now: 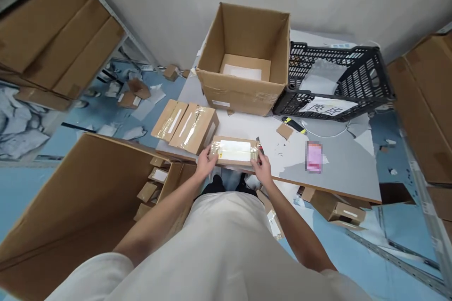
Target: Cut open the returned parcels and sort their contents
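Treat the oblong cardboard parcel (235, 151), pinched at its short ends between left hand (205, 163) and right hand (262, 168), as probably light and stiff, perhaps slippery on the glossy packing tape (254, 150) near the fingers, and best gripped firmly at both ends without crushing.

Over there a black crate (297, 105) sits near the wall (158, 9), and crumpled paper (135, 133) litters the blue floor (17, 193).

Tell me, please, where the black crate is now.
In the head view, the black crate rests on the table, just right of the large open carton.
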### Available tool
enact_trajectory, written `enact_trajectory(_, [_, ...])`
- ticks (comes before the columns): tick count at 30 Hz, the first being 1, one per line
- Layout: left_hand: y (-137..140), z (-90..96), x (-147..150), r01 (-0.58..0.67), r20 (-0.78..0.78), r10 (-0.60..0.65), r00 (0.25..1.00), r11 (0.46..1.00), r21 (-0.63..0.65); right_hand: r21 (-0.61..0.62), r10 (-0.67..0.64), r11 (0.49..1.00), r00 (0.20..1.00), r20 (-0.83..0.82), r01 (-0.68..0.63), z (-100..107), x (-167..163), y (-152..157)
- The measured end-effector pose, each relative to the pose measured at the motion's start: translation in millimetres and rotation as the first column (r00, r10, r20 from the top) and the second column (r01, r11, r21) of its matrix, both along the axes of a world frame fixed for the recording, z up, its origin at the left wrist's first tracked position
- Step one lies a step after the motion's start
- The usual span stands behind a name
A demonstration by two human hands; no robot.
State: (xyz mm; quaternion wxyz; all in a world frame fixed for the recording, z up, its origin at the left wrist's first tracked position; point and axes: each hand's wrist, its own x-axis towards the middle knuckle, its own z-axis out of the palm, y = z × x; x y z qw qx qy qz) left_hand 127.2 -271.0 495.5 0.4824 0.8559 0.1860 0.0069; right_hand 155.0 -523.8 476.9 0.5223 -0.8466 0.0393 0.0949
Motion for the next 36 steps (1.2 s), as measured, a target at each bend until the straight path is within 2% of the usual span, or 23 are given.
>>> enact_trajectory(3, [2.9, -15.9, 21.0, -0.001, -0.003, 0.001, 1.0, 0.997, -0.079, 0.025, -0.004, 1.0, 1.0, -0.006, 0.004, -5.7, 14.9, -0.4])
enact_trajectory(6, [-0.5, -24.2, 38.7, 0.032, -0.034, -0.037, 0.999, 0.99, -0.136, 0.009, -0.052, 0.999, 0.999, -0.002, 0.052, -4.9, 23.1, -8.0])
enact_trajectory(11, [-17.8, -29.1, 64.4, 0.132, 0.007, -0.134, 0.991, 0.966, -0.222, -0.102, -0.144, 0.984, 0.989, 0.015, 0.145, -1.5, 25.8, -29.9])
enact_trajectory(14, [-24.5, -30.2, 75.2, 0.193, 0.006, -0.198, 0.98, 0.948, -0.255, -0.128, -0.206, 0.97, 0.978, 0.012, 0.206, -2.5, 24.7, -39.3])
enact_trajectory(18, [-25.1, -35.3, 78.6, 0.212, -0.005, -0.221, 0.975, 0.94, -0.267, -0.086, -0.245, 0.966, 0.969, -0.014, 0.243, -5.3, 22.4, -41.2])
enact_trajectory(22, [-24.5, -43.6, 74.6, 0.175, -0.001, -0.182, 0.983, 0.949, -0.263, -0.071, -0.24, 0.969, 0.971, -0.023, 0.238, -4.1, 21.7, -37.3])
enact_trajectory(29, [-24.1, -48.1, 68.3, 0.139, -0.014, -0.147, 0.989, 0.957, -0.255, -0.046, -0.142, 0.989, 0.988, -0.062, 0.14, -2.0, 31.2, -40.7])
enact_trajectory(31, [-22.5, -48.5, 65.7, 0.157, -0.005, -0.163, 0.987, 0.954, -0.254, 0.022, -0.128, 0.991, 0.988, -0.087, 0.13, -7.9, 29.3, -44.5])
enact_trajectory(34, [-18.0, -50.6, 61.0, 0.21, -0.008, -0.22, 0.975, 0.94, -0.27, 0.193, -0.101, 0.972, 0.982, -0.158, 0.131, -20.2, 23.9, -48.7])
enact_trajectory(36, [-14.1, -51.4, 59.7, 0.199, -0.03, -0.218, 0.976, 0.934, -0.298, 0.226, -0.095, 0.964, 0.977, -0.19, 0.138, -25.6, 23.9, -48.6])
